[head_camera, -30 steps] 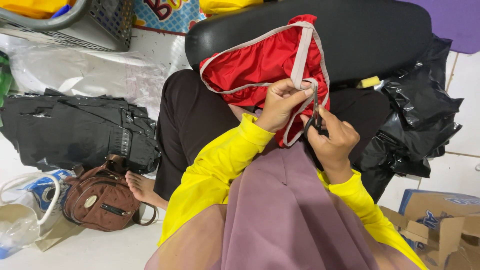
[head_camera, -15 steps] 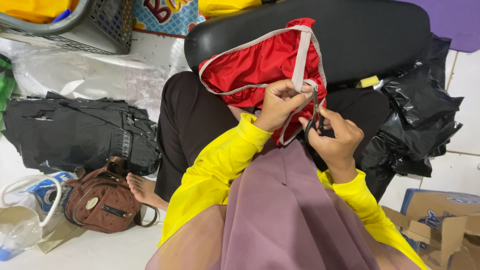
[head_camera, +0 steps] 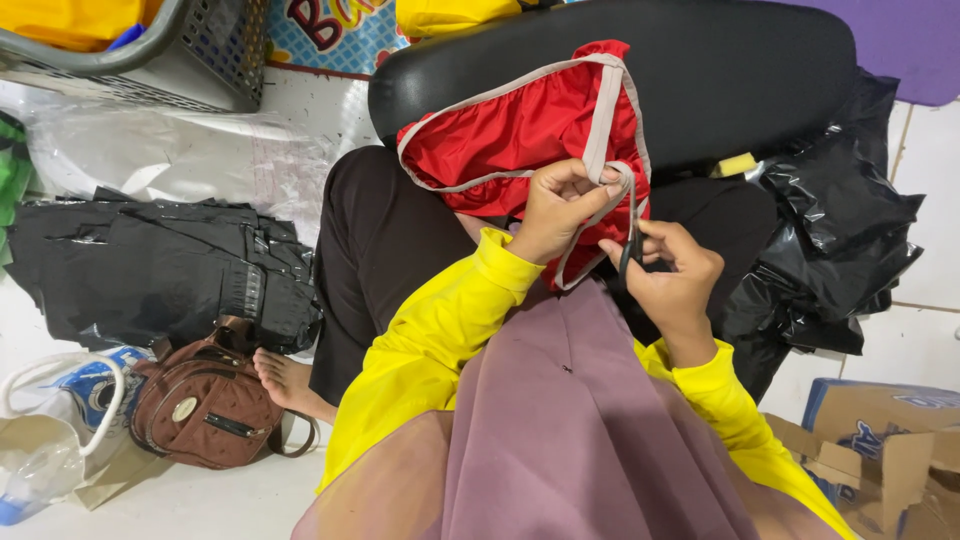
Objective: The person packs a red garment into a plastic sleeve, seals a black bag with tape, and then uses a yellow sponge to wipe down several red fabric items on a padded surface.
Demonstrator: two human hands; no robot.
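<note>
A red garment (head_camera: 520, 135) with grey elastic trim lies over my lap and against a black padded seat (head_camera: 700, 70). My left hand (head_camera: 555, 205) pinches a loop of the grey trim at the garment's lower right edge. My right hand (head_camera: 670, 270) holds small dark scissors (head_camera: 632, 245) right beside that loop, blades pointing up at the trim. Both arms wear yellow sleeves, and a mauve cloth hangs down in front of me.
A folded black garment (head_camera: 150, 270) in plastic lies on the floor at left, with a brown bag (head_camera: 205, 400) and a white plastic bag (head_camera: 50, 440) below it. Black plastic bags (head_camera: 830, 250) are at right, a cardboard box (head_camera: 880, 450) at lower right, a grey basket (head_camera: 150, 50) at top left.
Both hands shifted slightly down and right along the garment's edge; the scissors stay at the grey trim loop.
</note>
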